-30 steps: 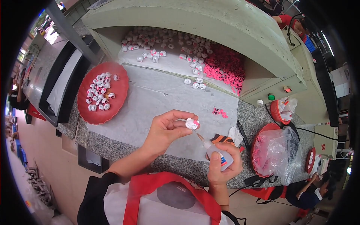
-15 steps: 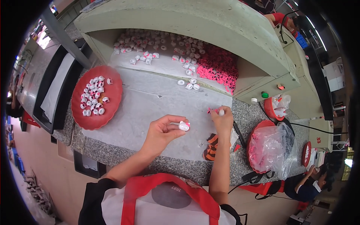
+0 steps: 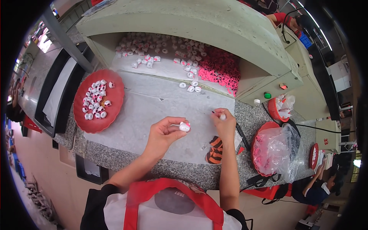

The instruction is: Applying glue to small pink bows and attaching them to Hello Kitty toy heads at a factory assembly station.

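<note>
My left hand [image 3: 163,134] pinches a small white plastic piece with a pink part [image 3: 184,127] between thumb and fingertips, above the paper-covered bench [image 3: 161,103]. To its right, my right hand [image 3: 226,124] is closed around a small object with a rounded white end [image 3: 222,117]; its kind cannot be made out. A tiny dark tip shows at the right fingertips. Just below that hand lies an orange-and-black striped cloth [image 3: 215,151], partly behind my right forearm.
A red scalloped plate [image 3: 117,90] with several white-and-pink pieces lies left. Ahead, a pale cabinet [image 3: 184,23] holds many white pieces [image 3: 134,44] and a heap of pink parts [image 3: 218,69]. Right are a red dish [image 3: 268,126] under clear plastic and a small red basket [image 3: 273,107].
My right hand has turned slightly and the pink part seen at its fingertips no longer shows. My left hand has shifted a little left and tilted the white piece.
</note>
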Tool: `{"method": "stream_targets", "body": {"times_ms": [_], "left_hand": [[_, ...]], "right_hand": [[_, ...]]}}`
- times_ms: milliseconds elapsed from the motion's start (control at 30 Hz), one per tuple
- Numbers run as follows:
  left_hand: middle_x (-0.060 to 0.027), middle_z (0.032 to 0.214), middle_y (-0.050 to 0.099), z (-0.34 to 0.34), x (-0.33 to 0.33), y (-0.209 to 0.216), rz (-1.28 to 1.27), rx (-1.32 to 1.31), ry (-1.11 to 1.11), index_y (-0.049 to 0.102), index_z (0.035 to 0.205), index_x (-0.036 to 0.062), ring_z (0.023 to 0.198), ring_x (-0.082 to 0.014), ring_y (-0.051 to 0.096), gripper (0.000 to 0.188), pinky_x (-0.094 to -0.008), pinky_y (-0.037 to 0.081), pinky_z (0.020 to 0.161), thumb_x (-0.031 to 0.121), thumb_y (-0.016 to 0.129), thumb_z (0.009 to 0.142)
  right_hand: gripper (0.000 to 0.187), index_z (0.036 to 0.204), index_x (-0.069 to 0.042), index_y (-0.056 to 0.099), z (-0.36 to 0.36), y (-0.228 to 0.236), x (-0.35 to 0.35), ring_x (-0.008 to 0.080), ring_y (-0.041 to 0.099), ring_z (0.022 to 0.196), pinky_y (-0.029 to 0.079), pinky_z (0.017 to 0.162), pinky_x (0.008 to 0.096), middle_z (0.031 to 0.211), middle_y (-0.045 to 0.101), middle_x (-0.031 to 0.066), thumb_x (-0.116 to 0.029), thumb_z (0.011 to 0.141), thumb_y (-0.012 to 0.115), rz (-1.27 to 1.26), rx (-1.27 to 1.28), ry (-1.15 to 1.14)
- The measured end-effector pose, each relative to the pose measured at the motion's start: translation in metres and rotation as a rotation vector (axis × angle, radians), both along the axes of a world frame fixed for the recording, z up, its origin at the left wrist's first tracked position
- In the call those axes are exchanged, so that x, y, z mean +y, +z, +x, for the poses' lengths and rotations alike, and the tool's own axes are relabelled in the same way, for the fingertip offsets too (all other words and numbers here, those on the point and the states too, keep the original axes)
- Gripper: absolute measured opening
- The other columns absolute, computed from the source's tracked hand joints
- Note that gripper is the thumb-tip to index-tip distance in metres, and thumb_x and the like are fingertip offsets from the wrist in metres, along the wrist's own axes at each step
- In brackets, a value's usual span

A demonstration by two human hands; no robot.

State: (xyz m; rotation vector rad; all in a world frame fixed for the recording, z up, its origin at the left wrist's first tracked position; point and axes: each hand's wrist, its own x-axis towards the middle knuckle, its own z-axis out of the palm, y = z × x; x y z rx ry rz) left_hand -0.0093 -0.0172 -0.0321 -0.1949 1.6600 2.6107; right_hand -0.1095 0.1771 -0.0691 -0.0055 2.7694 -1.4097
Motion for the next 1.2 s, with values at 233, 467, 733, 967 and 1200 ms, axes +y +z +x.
{"method": "stream_targets", "body": {"times_ms": [233, 467, 733, 967, 1200], "left_hand": [[-0.0108, 0.100, 0.059, -0.001, 0.003, 0.002, -0.001, 0.004, -0.003, 0.051, 0.104, -0.0025, 0.090, -0.0170, 0.059, 0.031, -0.0246, 0.047, 0.078, -0.010, 0.056, 0.074], [-0.0091, 0.095, 0.060, 0.002, 0.009, 0.003, -0.013, 0.025, 0.025, 0.052, 0.104, -0.0026, 0.086, -0.0113, 0.059, 0.029, -0.0216, 0.047, 0.075, -0.007, 0.057, 0.076], [-0.0108, 0.097, 0.058, 0.003, 0.019, 0.012, 0.019, 0.138, 0.102, 0.050, 0.102, -0.0038, 0.091, -0.0139, 0.057, 0.027, -0.0223, 0.048, 0.078, -0.011, 0.054, 0.076], [-0.0105, 0.103, 0.055, 0.003, 0.018, 0.008, -0.001, 0.203, 0.083, 0.052, 0.101, -0.0027, 0.093, -0.0149, 0.056, 0.027, -0.0244, 0.048, 0.080, -0.012, 0.054, 0.076], [-0.0147, 0.111, 0.051, 0.005, 0.011, 0.024, -0.039, 0.188, -0.035, 0.053, 0.104, -0.0037, 0.101, -0.0201, 0.053, 0.029, -0.0296, 0.045, 0.086, -0.012, 0.052, 0.077]], "right_hand": [[0.016, 0.087, 0.004, 0.059, 0.028, 0.012, 0.000, 0.0152, 0.056, 0.056, 0.049, 0.056, 0.0264, 0.072, 0.058, 0.0066, -0.007, 0.076, 0.059, -0.676, -0.326, -0.119], [0.010, 0.084, 0.000, 0.059, 0.041, 0.015, 0.005, 0.0116, 0.055, 0.058, 0.041, 0.051, 0.0193, 0.068, 0.058, 0.0035, -0.003, 0.074, 0.060, 0.284, 0.120, 0.017], [0.017, 0.082, 0.000, 0.053, 0.085, 0.070, -0.056, 0.0058, 0.046, 0.055, 0.037, 0.048, 0.0173, 0.071, 0.051, 0.0020, 0.006, 0.070, 0.064, -0.704, 0.190, 0.100], [0.017, 0.077, -0.002, 0.051, 0.088, 0.068, -0.051, 0.0059, 0.046, 0.055, 0.037, 0.048, 0.0183, 0.070, 0.054, 0.0031, 0.004, 0.070, 0.065, -0.707, 0.099, 0.020], [0.019, 0.075, -0.002, 0.049, 0.092, 0.067, -0.053, 0.0055, 0.047, 0.062, 0.038, 0.055, 0.0168, 0.071, 0.055, 0.0021, 0.005, 0.070, 0.066, -0.656, 0.215, -0.028]]}}
